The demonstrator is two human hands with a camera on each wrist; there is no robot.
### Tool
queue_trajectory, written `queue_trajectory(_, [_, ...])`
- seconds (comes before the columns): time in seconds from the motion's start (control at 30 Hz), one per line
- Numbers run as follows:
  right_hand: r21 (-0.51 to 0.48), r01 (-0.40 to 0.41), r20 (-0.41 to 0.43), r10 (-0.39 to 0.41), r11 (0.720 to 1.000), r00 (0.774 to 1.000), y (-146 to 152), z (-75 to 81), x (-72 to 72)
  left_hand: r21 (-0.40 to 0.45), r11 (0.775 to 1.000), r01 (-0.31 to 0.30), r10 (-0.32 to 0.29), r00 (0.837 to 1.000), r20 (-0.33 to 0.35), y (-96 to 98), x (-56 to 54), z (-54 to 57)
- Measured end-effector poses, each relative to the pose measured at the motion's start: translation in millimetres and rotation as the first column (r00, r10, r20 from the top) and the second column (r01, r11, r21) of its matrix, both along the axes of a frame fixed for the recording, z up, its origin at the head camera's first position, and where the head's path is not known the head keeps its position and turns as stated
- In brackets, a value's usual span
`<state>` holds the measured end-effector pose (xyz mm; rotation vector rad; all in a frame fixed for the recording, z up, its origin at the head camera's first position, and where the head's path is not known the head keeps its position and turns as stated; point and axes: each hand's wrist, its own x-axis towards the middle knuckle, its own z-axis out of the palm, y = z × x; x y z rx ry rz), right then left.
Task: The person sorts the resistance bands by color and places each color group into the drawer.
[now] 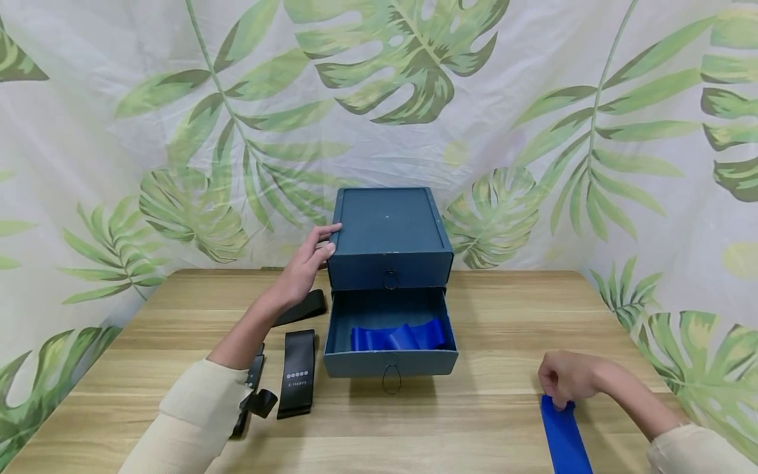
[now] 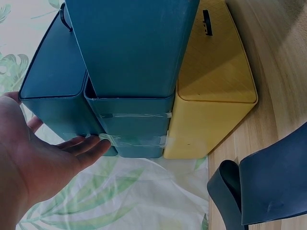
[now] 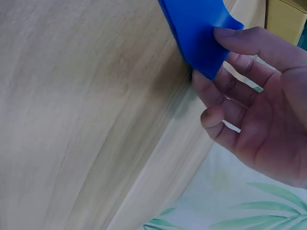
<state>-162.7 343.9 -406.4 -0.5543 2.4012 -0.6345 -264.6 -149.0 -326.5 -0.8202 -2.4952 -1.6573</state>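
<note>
A stacked drawer box [image 1: 387, 220] in dark blue stands at the table's middle, its open drawer [image 1: 391, 364] pulled out towards me. Inside that drawer lies a folded blue exercise band [image 1: 370, 340]. My left hand [image 1: 299, 271] touches the left side of the top unit with extended fingers, and the left wrist view shows the fingers [image 2: 91, 149] against its side and back. Off to the right, my right hand [image 1: 573, 376] pinches the end of another blue exercise band [image 1: 565, 438] between thumb and fingers. This band runs out of the head view's bottom edge.
Left of the drawers lie black exercise bands: one marked X-Heavy [image 1: 298, 372], one farther back [image 1: 304, 308], and others partly behind my left sleeve [image 1: 195, 408]. A yellow drawer unit [image 2: 216, 127] forms the bottom of the stack. A leaf-patterned cloth [image 1: 385, 151] hangs behind the table.
</note>
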Motion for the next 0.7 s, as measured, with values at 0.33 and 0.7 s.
queue_trajectory(0.33, [-0.156,-0.096,-0.118,0.078,0.983,0.990,-29,11.0,-14.0,0.004,1.000,0.005,-0.005,1.000,0.003,-1.1,0.1,0.0])
queue_trajectory(0.7, [-0.209,-0.057,-0.218,0.011,0.976,0.976,-52,39.9,-40.1,0.000,1.000,0.003,-0.003,1.000,0.002,-0.5,0.1,0.2])
